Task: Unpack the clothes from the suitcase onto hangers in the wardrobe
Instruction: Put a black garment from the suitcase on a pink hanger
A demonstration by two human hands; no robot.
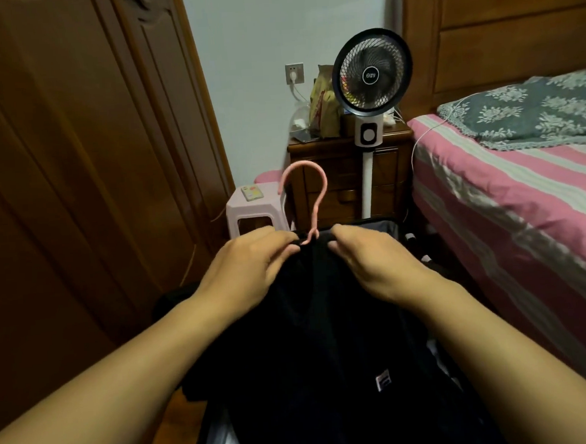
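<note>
My left hand (250,269) grips the top edge of a black garment (312,340), fingers curled down over the fabric just left of the hanger neck. My right hand (373,261) grips the same top edge just right of the neck, fingers likewise curled over the cloth. The two hands are near each other, with the neck of the hanger between them.

The pink hanger (308,193) stands upright; its hook rises above my fingers and opens toward the left. The shoulders of the hanger are hidden inside the garment.

The garment hangs down from my hands toward me, between my forearms. A small pink label (383,381) shows on its near right part.

The suitcase (384,230) lies open on the floor beneath the garment. Its far edge shows just past my right hand, and part of its near interior shows at the bottom of the view.

The wardrobe (75,166) fills the left side; the brown doors in view are closed.

Far centre: a pink stool (246,214) with a small card-like object on top, a wooden nightstand (344,181) behind it, and a standing fan (371,69) in front of the nightstand. A wall socket (294,73) holds a plug.

Right side: a bed (506,191) with a pink striped cover and a grey floral pillow (532,111)
</note>
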